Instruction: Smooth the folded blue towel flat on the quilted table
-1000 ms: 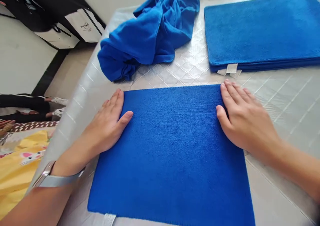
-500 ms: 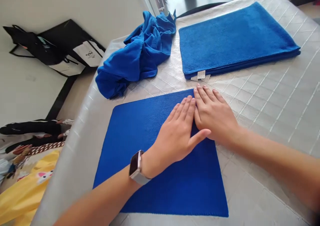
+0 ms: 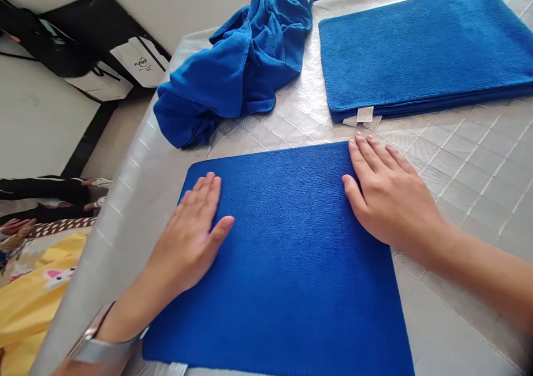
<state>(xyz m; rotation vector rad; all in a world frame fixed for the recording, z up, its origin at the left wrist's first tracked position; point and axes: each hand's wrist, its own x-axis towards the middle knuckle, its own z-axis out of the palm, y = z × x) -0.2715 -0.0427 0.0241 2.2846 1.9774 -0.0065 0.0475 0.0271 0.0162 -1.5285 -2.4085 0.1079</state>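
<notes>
A blue fleece cloth (image 3: pixel 283 254) lies flat in front of me, its near left corner showing a white label. On its left edge rests my left hand (image 3: pixel 187 234), palm down with the fingers stretched out. My right hand (image 3: pixel 389 192) lies flat over the right edge near the far corner, thumb on the cloth. Beyond it sits a neat stack of folded blue cloths (image 3: pixel 420 54) with white tags (image 3: pixel 365 114) at its near left corner. A crumpled blue cloth (image 3: pixel 245 65) is heaped at the far left.
Everything blue lies on a bed-like surface with a silvery quilted cover (image 3: pixel 449 159). Black-and-white bags (image 3: pixel 139 62) stand by the wall at left. Past the left edge are a yellow cloth (image 3: pixel 37 304) and a person's dark-clothed legs (image 3: pixel 41 190).
My left hand has slid from beside the right hand across to the cloth's left edge. The right hand stays at the far right corner. The view has shifted somewhat.
</notes>
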